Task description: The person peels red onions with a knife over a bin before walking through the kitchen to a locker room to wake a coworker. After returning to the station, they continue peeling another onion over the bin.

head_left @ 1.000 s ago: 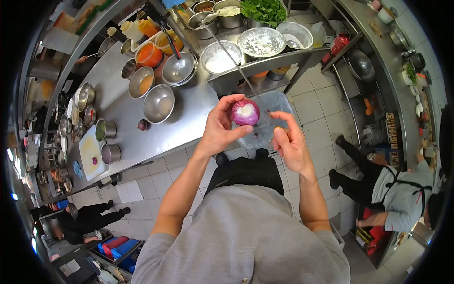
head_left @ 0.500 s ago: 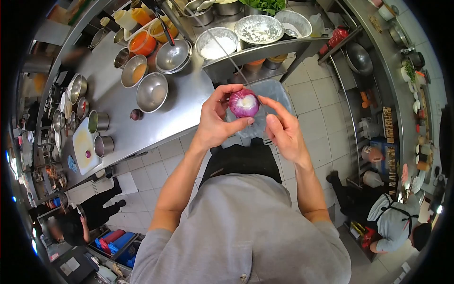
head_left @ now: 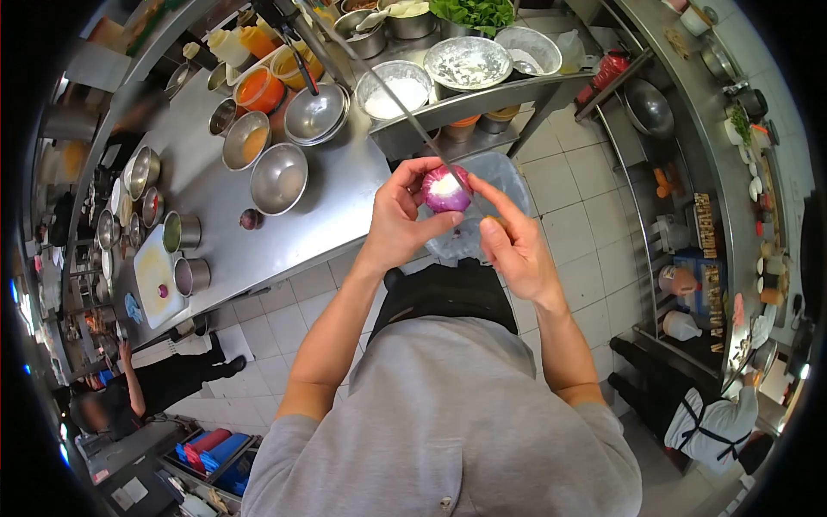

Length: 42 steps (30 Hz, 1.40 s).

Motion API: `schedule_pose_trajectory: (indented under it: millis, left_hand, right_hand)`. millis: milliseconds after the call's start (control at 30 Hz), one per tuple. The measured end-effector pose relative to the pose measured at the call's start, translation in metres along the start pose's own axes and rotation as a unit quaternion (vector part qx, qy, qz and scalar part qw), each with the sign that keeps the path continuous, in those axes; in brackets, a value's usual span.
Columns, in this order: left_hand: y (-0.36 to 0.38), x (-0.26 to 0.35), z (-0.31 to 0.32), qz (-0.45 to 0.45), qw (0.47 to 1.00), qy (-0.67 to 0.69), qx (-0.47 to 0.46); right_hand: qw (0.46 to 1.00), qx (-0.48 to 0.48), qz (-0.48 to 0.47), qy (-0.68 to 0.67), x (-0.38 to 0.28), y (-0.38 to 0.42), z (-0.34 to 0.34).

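Observation:
A red onion [head_left: 445,191], its purple skin on and a pale patch at its top, is held in the fingers of my left hand [head_left: 396,215]. The thumb of that hand presses from below and the fingers curve over the upper left side. My right hand [head_left: 519,250] has its index finger stretched to the onion's right side, touching it. Its thumb stands apart from the onion, and the other fingers are partly hidden. Beneath the onion is a translucent plastic bin [head_left: 510,172] on the floor.
Left, a steel table [head_left: 332,189] carries metal bowls [head_left: 279,179], a small dark onion [head_left: 251,219] and a cutting board [head_left: 146,276]. Ahead are flour-dusted bowls [head_left: 468,62]. A thin metal rod [head_left: 405,108] slants toward the onion. Co-workers stand at left [head_left: 164,383] and right [head_left: 711,422].
The onion has tilted slightly between my fingers, and my right index finger now rests against its side. The co-worker at left has raised an arm; the one at right has shifted.

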<state>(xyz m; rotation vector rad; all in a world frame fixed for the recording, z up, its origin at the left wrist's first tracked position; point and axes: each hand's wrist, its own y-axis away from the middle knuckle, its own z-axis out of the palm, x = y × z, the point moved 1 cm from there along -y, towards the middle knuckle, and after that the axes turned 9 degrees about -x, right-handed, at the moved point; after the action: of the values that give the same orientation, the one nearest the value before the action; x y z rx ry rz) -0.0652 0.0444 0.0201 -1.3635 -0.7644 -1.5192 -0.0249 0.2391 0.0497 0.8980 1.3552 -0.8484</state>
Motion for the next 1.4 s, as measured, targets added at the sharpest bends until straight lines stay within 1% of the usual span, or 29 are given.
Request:
schedule_pose_trajectory:
  millis: [67,167,267,333,367,433,533,567,633,667,733,867,967,1067,1167,1233,1267,1367,1400]
  left_hand:
    - [-0.001,0.001,0.001,0.004,0.999,-0.038,-0.007]
    - [-0.002,0.000,0.000,0.004,0.999,-0.053,-0.009]
    - [-0.002,-0.004,-0.004,0.005,0.999,-0.034,-0.009]
    - [-0.002,-0.002,-0.005,0.000,1.000,-0.023,-0.015]
    - [-0.001,-0.002,-0.006,-0.001,1.000,-0.005,-0.017]
    - [-0.001,-0.001,-0.009,-0.002,0.999,0.030,-0.027]
    - [0.002,-0.005,-0.019,-0.013,0.994,0.092,-0.065]
    - [0.001,-0.007,-0.020,-0.009,0.989,0.131,-0.064]
    - [-0.002,-0.010,-0.018,-0.005,0.976,0.209,-0.061]
    - [-0.004,-0.010,-0.017,-0.021,0.970,0.235,-0.050]
    - [-0.007,-0.010,-0.014,-0.054,0.956,0.287,-0.028]
    - [-0.005,-0.019,-0.018,-0.091,0.952,0.292,-0.022]
    - [-0.007,-0.020,-0.019,-0.111,0.950,0.290,-0.016]
    - [-0.006,-0.025,-0.025,-0.118,0.947,0.297,-0.014]
    - [-0.007,-0.025,-0.025,-0.115,0.951,0.287,-0.009]
    - [-0.007,-0.025,-0.024,-0.115,0.955,0.272,-0.011]
    - [-0.007,-0.025,-0.023,-0.111,0.949,0.293,-0.015]
    - [-0.007,-0.023,-0.021,-0.100,0.935,0.340,-0.013]
    - [-0.006,-0.022,-0.018,-0.097,0.934,0.345,-0.006]
  right_hand:
    - [0.998,0.016,-0.013,0.057,0.007,-0.002,-0.001]
    - [0.999,0.022,0.008,0.042,0.007,-0.003,-0.002]
    - [0.998,0.021,-0.004,-0.053,0.007,-0.004,-0.001]
    - [0.997,0.017,-0.002,-0.074,0.007,-0.005,-0.001]
    - [0.996,0.016,-0.001,-0.085,0.008,-0.005,-0.001]
    - [0.996,0.042,-0.002,-0.078,0.011,-0.007,-0.005]
    - [0.993,0.077,0.008,-0.088,0.017,-0.009,-0.012]
    - [0.992,0.086,0.013,-0.094,0.017,-0.010,-0.015]
    - [0.993,0.063,0.049,-0.084,0.012,-0.008,-0.018]
    - [0.993,0.051,0.067,-0.079,0.011,-0.007,-0.018]
    - [0.993,0.056,0.065,-0.077,0.011,-0.006,-0.014]
    - [0.994,0.040,0.055,-0.080,0.017,-0.009,-0.012]
    - [0.994,0.057,0.083,-0.039,0.015,-0.010,-0.014]
    - [0.982,0.117,0.037,0.141,0.013,-0.012,-0.012]
    - [0.964,0.117,0.048,0.233,0.015,-0.010,-0.017]
    - [0.963,0.126,0.034,0.235,0.020,-0.010,-0.018]
    - [0.963,0.128,0.027,0.236,0.023,-0.010,-0.019]
    - [0.965,0.177,0.073,0.180,0.030,-0.009,-0.018]
    - [0.966,0.184,0.066,0.171,0.031,-0.009,-0.016]
